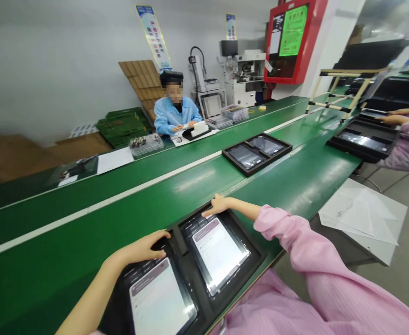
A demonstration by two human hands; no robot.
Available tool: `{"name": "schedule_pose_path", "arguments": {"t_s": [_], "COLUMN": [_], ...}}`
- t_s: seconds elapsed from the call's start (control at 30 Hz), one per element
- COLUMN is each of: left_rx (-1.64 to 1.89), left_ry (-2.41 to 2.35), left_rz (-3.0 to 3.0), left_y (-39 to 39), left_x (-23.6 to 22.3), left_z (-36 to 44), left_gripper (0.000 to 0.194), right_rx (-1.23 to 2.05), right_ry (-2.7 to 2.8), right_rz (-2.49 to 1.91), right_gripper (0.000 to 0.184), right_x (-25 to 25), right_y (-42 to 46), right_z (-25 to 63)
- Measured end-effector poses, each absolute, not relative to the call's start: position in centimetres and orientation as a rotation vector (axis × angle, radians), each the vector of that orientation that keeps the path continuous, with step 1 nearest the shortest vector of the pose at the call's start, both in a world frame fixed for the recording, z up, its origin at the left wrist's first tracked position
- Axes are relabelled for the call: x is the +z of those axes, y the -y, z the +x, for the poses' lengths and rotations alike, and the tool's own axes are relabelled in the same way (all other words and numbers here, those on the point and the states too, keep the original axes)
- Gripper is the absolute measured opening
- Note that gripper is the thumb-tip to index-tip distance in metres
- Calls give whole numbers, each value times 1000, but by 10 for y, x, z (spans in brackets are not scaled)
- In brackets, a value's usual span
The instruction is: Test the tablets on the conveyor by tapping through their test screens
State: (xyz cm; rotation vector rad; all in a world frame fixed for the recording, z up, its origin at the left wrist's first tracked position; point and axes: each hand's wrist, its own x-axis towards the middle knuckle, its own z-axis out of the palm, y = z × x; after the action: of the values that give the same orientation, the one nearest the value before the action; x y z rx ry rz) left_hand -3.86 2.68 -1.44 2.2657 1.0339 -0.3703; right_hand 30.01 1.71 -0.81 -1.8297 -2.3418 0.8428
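Observation:
In front of me lies a black tray [182, 242] with two recesses, each holding a tablet with its screen lit. The right tablet [221, 253] and the left tablet [162, 298] both show a pale page under a dark band. My left hand [145, 249] is at the tray's far edge above the left tablet, thumb and fingers bent around the dark edge. Over the far right part of that edge, my right hand [220, 204] has its fingers outside and its thumb inside, near the right tablet's top. Parts of the fingers are hidden.
Further along the green bench [176, 186] lies another black tray [248, 172] with two dark tablets. At right, a co-worker's hands touch a third tray [356, 151]. Across the bench sits a person in blue [160, 114]. White sheets [361, 209] lie on a stool at right.

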Motion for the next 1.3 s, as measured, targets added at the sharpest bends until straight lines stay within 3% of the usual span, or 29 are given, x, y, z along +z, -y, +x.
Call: {"name": "schedule_pose_path", "arguments": {"t_s": [0.1, 0.17, 0.27, 0.33, 0.4, 0.43, 0.63, 0.77, 0.87, 1.03, 1.3], "left_rx": [-301, -260, -145, -9, 139, 203, 584, 867, 941, 794, 476], "left_ry": [-1157, -1214, -1228, -1289, -1400, -1462, -1997, -2157, -2128, -2220, -2395], "left_rz": [2394, 2410, 2388, 2383, 2374, 2370, 2085, 1439, 1411, 1725, 2002], "left_y": [-7, -2, -3, -2, 8, 17, 102, 136, 132, 117, 132], "left_x": [-18, -18, -16, -19, -25, -28, -52, -76, -87, -76, -80], "left_z": [-33, -31, -31, -32, -33, -34, -74, -97, -90, -68, -32], "left_gripper": [75, 72, 39, 29, 39, 42, 42, 72, 82, 92, 104], "right_rx": [731, 611, 461, 397, 346, 323, 173, 212, 117, -40, 24], "right_ry": [2493, 2540, 2530, 2486, 2430, 2402, 2094, 1935, 1927, 2177, 2243], "right_rz": [-1810, -1790, -1783, -1773, -1737, -1711, -1553, -1410, -1410, -1277, -1343], "right_gripper": [85, 88, 73, 48, 21, 17, 44, 61, 57, 25, 30], "right_x": [-18, -24, -32, -35, -38, -41, -82, -109, -109, -82, -70], "right_y": [-4, 3, 3, 1, 4, 10, 73, 96, 96, 102, 111], "right_z": [297, 296, 296, 297, 299, 302, 334, 346, 340, 331, 334]}}
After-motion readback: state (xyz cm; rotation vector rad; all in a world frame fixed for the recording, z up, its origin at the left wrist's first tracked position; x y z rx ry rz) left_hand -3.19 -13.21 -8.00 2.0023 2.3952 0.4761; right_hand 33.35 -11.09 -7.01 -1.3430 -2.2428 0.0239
